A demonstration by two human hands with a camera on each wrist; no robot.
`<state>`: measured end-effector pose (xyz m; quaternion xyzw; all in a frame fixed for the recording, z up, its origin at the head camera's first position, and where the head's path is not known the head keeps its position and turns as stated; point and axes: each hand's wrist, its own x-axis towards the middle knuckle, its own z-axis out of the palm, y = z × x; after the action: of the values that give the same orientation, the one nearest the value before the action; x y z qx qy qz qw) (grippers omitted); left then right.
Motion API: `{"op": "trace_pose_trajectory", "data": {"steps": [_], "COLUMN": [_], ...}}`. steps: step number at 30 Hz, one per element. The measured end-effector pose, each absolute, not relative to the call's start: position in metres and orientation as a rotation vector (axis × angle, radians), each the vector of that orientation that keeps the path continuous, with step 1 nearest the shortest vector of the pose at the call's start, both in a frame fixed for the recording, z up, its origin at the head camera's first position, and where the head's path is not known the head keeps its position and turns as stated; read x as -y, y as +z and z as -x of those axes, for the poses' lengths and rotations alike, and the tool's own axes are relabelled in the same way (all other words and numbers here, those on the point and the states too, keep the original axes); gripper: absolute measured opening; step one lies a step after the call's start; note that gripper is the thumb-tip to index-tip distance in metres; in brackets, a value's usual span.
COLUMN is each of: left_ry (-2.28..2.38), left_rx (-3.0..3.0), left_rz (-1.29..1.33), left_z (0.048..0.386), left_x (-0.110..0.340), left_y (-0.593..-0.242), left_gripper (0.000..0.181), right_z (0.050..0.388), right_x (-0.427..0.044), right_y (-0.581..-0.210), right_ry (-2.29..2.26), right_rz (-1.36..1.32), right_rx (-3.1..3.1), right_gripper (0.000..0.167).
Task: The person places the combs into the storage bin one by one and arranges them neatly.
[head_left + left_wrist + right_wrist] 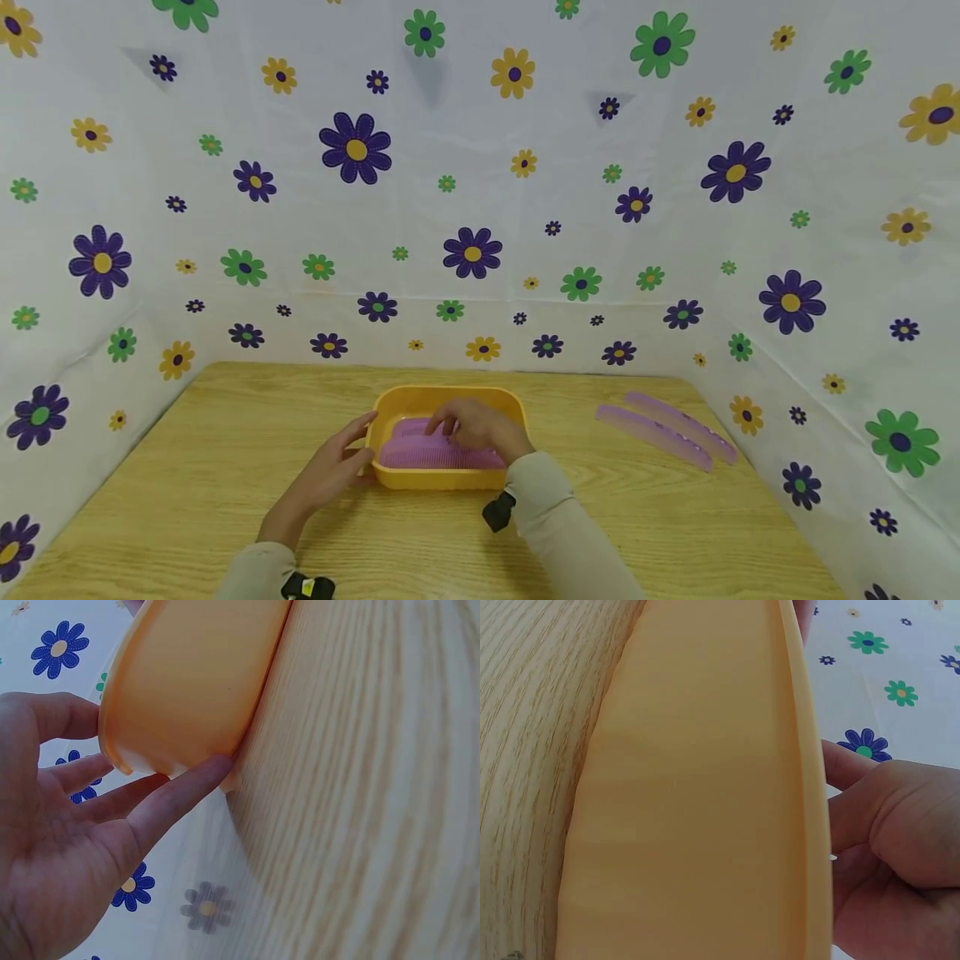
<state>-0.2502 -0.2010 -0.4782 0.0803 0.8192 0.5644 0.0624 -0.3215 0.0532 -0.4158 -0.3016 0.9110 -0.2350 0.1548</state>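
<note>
Combs [435, 454] partly behind right grip [474, 427]

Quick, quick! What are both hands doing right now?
Left hand: open, touching the tub.
Right hand: bent fingers over the combs inside; can't tell if it's holding one.

On the surface [262, 442] I have a tub [438, 480] with combs [427, 458] inside; two more combs [656, 432] lie side by side to its right.
</note>
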Motion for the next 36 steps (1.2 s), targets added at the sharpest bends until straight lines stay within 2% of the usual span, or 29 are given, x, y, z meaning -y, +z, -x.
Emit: {"op": "trace_pose_trajectory", "data": {"steps": [7,36], "left_ry": [1.709,1.736], "left_rx": [-2.47,-2.445], "left_rz": [-0.236,-0.256], "left_z": [0.2505,0.2507], "left_x": [0.2016,0.2006], "left_y": [-0.4787,-0.4785], "left_gripper": [0.064,0.063], "right_z": [0.3213,0.3204], "right_x": [-0.0516,-0.0523], "right_y": [-0.4157,-0.4191], "right_ry": [-0.646,-0.601], "right_rz": [0.843,0.796], "right_rx": [-2.591,-2.579], "right_gripper": [0.056,0.048]}}
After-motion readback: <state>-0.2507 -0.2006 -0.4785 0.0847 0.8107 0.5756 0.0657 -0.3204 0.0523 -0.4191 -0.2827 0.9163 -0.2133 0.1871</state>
